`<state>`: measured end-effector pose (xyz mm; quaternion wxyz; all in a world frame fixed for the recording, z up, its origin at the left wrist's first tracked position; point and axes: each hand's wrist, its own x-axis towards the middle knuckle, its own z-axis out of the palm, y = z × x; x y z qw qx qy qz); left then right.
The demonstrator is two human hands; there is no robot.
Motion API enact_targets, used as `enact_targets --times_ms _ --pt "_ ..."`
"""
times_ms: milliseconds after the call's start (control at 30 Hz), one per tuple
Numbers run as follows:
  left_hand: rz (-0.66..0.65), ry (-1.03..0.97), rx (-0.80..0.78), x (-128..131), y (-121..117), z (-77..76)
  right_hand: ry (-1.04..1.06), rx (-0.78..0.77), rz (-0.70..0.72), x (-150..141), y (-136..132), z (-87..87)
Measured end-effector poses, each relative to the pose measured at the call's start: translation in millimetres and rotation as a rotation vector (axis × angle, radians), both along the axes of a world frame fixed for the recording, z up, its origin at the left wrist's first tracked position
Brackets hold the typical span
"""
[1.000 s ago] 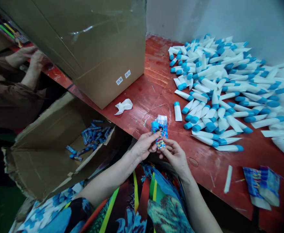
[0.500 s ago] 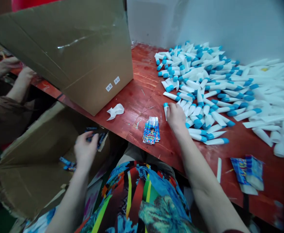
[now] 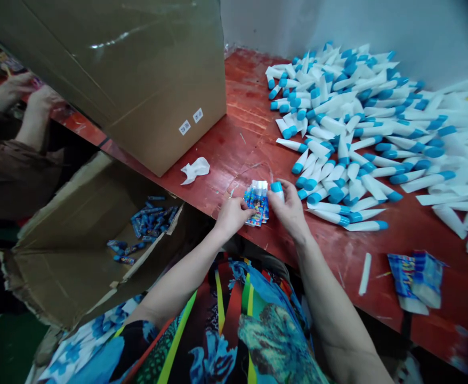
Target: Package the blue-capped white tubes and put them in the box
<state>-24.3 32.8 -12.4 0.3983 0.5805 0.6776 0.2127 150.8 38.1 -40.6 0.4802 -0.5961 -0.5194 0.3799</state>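
My right hand holds a white tube with a blue cap, cap end up, just right of a small stack of printed blue wrappers. On the left edge of that stack, thumb and fingertips of my left hand are pinched together on a wrapper. Whether the top wrapper is lifted from the others cannot be seen. Many more blue-capped white tubes lie in a heap beyond my right hand, on the red table.
A tall cardboard box stands on the table at left. Below the edge, an open carton holds several wrapped blue tubes. Crumpled white paper, bundled wrappers and uncapped white tubes lie about. Another person's hands work far left.
My left hand has come up from over the open carton to the wrapper stack. My right hand has drawn a capped tube from the heap's edge toward the stack.
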Motion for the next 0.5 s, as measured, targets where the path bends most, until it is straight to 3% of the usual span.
enact_targets --times_ms 133,367,500 --pt "0.018 -0.073 -0.026 -2.6 -0.8 0.0 0.018 -0.090 -0.043 -12.9 -25.7 -3.5" --pt "0.092 -0.358 -0.154 -7.9 -6.6 -6.2 0.146 -0.097 -0.100 -17.9 -33.2 -4.1" --pt "0.075 -0.355 -0.166 -11.9 -5.1 -8.4 0.017 -0.115 -0.062 -23.2 -37.4 0.7"
